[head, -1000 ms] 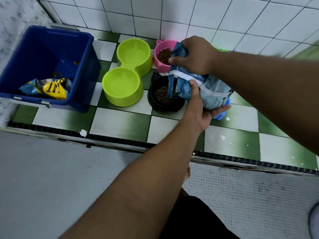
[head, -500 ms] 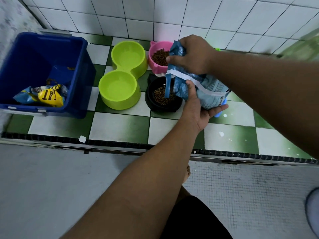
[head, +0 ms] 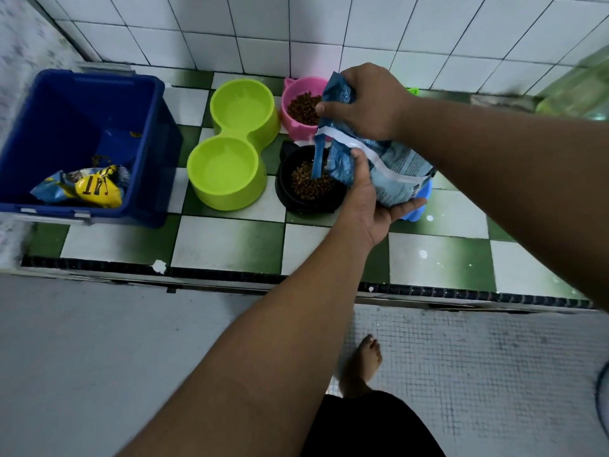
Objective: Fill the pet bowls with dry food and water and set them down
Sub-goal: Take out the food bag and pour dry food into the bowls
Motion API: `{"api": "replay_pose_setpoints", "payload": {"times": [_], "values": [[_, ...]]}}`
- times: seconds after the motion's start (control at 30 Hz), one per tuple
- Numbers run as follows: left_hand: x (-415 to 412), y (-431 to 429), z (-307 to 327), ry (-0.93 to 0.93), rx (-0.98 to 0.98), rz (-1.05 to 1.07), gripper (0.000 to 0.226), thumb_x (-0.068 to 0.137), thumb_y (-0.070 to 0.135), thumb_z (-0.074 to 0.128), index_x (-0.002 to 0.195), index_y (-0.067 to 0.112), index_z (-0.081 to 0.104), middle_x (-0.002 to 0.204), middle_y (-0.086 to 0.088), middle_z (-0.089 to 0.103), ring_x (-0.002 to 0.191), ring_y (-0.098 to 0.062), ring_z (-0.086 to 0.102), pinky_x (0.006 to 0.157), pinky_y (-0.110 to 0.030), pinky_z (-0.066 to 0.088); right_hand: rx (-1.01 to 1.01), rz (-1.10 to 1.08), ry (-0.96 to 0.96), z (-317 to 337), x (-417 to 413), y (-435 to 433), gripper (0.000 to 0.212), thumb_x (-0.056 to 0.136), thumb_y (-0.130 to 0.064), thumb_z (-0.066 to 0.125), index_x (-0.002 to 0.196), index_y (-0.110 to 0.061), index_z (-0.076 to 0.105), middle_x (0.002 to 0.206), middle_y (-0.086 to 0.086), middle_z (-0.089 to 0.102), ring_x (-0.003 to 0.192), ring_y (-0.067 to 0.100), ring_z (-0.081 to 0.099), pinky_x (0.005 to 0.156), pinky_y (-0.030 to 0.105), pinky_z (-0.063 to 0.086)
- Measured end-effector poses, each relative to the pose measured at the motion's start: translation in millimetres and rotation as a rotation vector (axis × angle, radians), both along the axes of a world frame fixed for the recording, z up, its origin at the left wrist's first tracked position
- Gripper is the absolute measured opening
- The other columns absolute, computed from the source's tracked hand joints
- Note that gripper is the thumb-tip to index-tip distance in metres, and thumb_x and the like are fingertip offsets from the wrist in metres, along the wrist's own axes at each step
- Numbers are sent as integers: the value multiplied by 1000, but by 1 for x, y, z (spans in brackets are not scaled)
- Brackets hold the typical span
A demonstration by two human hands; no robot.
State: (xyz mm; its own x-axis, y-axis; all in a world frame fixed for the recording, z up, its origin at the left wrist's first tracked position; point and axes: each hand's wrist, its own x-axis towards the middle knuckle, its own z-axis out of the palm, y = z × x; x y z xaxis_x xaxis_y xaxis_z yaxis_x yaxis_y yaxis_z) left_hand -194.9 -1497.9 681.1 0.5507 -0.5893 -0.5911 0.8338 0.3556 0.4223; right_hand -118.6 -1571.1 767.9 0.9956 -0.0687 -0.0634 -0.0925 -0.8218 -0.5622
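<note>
I'm in a home, at a tiled wet corner set up for feeding pets. Glossy white wall tiles (head: 257,57) rise behind a raised ledge of green-and-white checkered tiles (head: 227,242), and my bare foot (head: 361,367) stands on grey mosaic flooring (head: 478,374) below it. On the ledge sit a lime-green double bowl (head: 227,202), a pink bowl (head: 296,131) and a black bowl (head: 283,179), the last two holding kibble (head: 309,186). Beside them is a blue plastic bin (head: 155,179) with cat-food pouches (head: 95,189) (household plastic, all of it).

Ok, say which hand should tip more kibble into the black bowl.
Left, probably. The left hand cradles the bag from beneath, so raising it tilts the mouth down over the black bowl; the right hand only grips the top edge.
</note>
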Motion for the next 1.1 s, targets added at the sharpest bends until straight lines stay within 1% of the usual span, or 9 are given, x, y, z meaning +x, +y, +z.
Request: {"api": "replay_pose_setpoints", "payload": {"times": [0.1, 0.23, 0.4, 0.5, 0.63, 0.77, 0.93, 1.0, 1.1], "values": [[1, -4, -2, -30, 49, -9, 63, 94, 77, 35, 112, 22, 62, 110, -11, 64, 98, -32, 65, 101, -61, 50, 2, 0, 10, 5, -3, -6, 37, 92, -47, 65, 92, -10, 66, 69, -2, 58, 58, 7, 48, 55, 26, 36], [2, -9, -8, -69, 99, -23, 77, 91, 80, 38, 131, 18, 60, 127, -16, 66, 104, -33, 68, 97, -58, 55, 140, -23, -35, 7, -14, -18, 37, 92, -46, 66, 100, -9, 69, 88, 13, 73, 73, 23, 66, 72, 36, 54], [-4, -15, -10, -122, 155, 22, 88, 79, 81, 55, 144, 21, 52, 135, -15, 65, 107, -34, 71, 89, -61, 58, 286, -5, -50, 20, -35, -34, 25, 94, -40, 66, 103, -17, 71, 87, -6, 74, 72, 0, 67, 67, 15, 51], [-8, -21, -1, -177, 179, 55, 62, 90, 70, 55, 131, 24, 57, 129, -11, 70, 100, -31, 73, 85, -58, 61, 314, 43, -70, 34, -47, -40, 26, 96, -39, 64, 102, -15, 70, 89, -6, 74, 75, -1, 69, 67, 13, 52], [-16, -37, 13, -226, 185, 54, 92, 73, 77, 63, 141, 16, 54, 129, -15, 70, 108, -36, 72, 75, -49, 64, 289, 66, -97, 58, -64, -58, 15, 97, -37, 63, 93, -23, 66, 82, -12, 70, 69, -9, 66, 63, 7, 48], [-28, -68, 17, -254, 114, 44, 71, 92, 71, 53, 138, 16, 57, 127, -12, 71, 109, -33, 72, 84, -56, 62, 237, 36, -97, 69, -78, -87, 20, 95, -41, 65, 95, -21, 68, 80, -10, 71, 67, -5, 65, 64, 10, 51], [-60, -102, 16, -173, 39, -46, 127, 40, 91, 71, 141, 15, 56, 134, -14, 68, 113, -33, 70, 87, -55, 61, 152, -6, 0, 55, -84, -118, 28, 94, -44, 65, 94, -16, 69, 70, -6, 65, 53, -4, 55, 55, 12, 46], [-68, -110, 12, -145, 4, -70, 116, 40, 89, 70, 130, 16, 63, 125, -13, 71, 105, -31, 71, 87, -54, 61, 112, -12, 34, 43, -84, -126, 29, 95, -41, 65, 95, -12, 70, 71, -2, 66, 53, -2, 54, 58, 17, 46], [-74, -121, 1, -89, -25, -64, 66, 79, 78, 56, 111, 21, 65, 109, -10, 71, 97, -29, 69, 96, -58, 55, 72, -22, 62, 24, -83, -131, 31, 94, -42, 66, 98, -12, 71, 87, 8, 72, 72, 12, 61, 73, 29, 50]]}}
